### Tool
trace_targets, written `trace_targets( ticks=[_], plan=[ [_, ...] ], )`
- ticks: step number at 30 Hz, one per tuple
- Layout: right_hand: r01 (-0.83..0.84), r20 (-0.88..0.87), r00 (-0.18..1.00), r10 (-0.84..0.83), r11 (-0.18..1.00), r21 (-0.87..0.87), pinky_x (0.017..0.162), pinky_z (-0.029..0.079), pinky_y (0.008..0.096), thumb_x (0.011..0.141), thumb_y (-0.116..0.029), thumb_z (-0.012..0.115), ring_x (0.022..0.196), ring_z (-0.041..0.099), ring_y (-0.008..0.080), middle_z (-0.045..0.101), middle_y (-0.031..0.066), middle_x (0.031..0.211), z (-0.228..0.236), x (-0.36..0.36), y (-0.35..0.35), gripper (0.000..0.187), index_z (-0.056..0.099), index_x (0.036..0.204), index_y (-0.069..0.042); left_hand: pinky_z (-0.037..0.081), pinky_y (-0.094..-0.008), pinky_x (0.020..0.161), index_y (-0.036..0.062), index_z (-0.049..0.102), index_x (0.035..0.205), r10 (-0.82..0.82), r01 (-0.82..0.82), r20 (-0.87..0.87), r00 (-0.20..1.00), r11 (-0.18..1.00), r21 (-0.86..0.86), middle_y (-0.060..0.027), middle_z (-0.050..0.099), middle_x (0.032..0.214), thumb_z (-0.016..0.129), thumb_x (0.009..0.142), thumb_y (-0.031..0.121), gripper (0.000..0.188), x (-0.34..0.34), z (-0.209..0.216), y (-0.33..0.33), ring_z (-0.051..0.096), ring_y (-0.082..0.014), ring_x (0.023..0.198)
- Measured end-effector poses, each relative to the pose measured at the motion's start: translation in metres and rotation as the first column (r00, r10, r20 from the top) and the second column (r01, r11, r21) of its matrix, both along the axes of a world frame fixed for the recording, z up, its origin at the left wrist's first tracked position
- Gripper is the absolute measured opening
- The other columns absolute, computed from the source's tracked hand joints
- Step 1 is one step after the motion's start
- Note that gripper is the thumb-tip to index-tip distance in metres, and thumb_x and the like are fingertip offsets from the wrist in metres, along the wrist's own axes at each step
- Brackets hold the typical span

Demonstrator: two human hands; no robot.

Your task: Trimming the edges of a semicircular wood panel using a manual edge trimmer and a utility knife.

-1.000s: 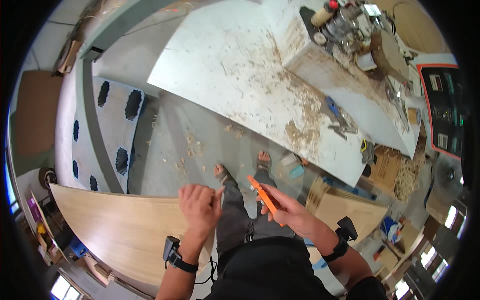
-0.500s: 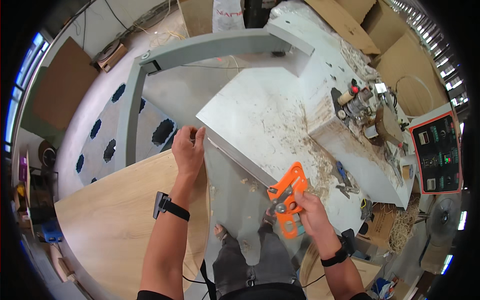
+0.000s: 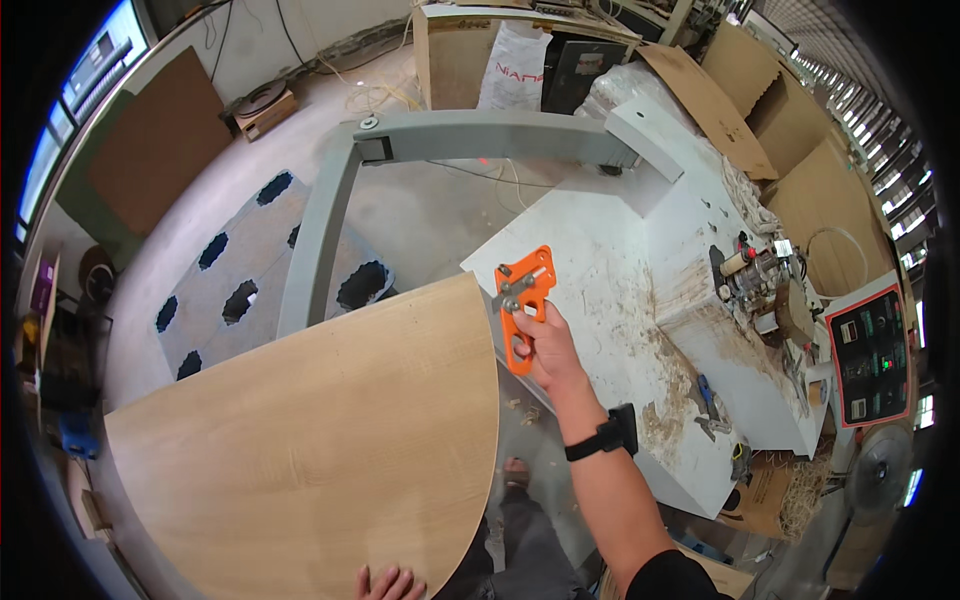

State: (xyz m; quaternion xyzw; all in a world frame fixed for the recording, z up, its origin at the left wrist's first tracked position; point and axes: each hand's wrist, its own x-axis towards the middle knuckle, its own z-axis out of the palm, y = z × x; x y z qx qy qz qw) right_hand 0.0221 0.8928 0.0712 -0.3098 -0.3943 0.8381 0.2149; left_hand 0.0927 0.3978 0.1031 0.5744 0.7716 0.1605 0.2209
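Observation:
A large wood-grain panel (image 3: 320, 420) with a curved right edge lies in front of me, its far corner reaching toward the white machine table. My right hand (image 3: 551, 352) is closed around an orange hand-held edge trimmer (image 3: 537, 272) with metal bolts and a blade arm. The trimmer is held at the panel's far right corner; whether it touches the edge I cannot tell. At the bottom of the view, the fingers of my left hand (image 3: 391, 583) curl over the panel's near edge. The rest of that hand is out of sight.
The white machine table (image 3: 600, 240) is strewn with dust and shavings, and a blue-handled tool (image 3: 708, 395) lies on it. A grey metal arm (image 3: 490, 138) arches across the back. On the right stands a control panel (image 3: 868, 355). A grey slab with dark holes (image 3: 225, 270) lies left.
The orange trimmer has moved up and left to the panel's far corner in my right hand. My left hand has gone from the far corner to the near edge. The panel has shifted right.

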Motion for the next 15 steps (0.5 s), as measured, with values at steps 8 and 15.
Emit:
trace_targets(
  ticks=[8, 15],
  plan=[
    [-0.029, 0.163, 0.987, 0.004, 0.988, 0.153, 0.051, 0.034, 0.0208, 0.081, -0.011, 0.073, 0.074, 0.053, 0.0055, 0.059, 0.0000, 0.093, -0.006, -0.050, 0.017, 0.035, 0.049, 0.107, -0.009, 0.017, -0.0581, 0.116, 0.0159, 0.063, 0.126, -0.024, 0.016, -0.141, 0.990, 0.999, -0.051, -0.0101, 0.057, 0.135, 0.062, 0.087, 0.036, 0.044, 0.012, -0.017, -0.026, 0.046, -0.0290, 0.133],
    [-0.085, 0.178, 0.982, 0.056, 0.984, 0.158, 0.051, 0.034, 0.0214, 0.082, -0.013, 0.073, 0.074, 0.053, 0.0052, 0.060, -0.0001, 0.094, -0.007, -0.067, 0.024, 0.038, 0.050, 0.111, -0.008, 0.019, -0.0581, 0.116, 0.0155, 0.064, 0.124, -0.033, 0.026, -0.144, 0.989, 0.998, -0.051, -0.0101, 0.059, 0.132, 0.060, 0.086, 0.037, 0.044, 0.012, -0.021, -0.033, 0.050, -0.0292, 0.129]
  ],
)
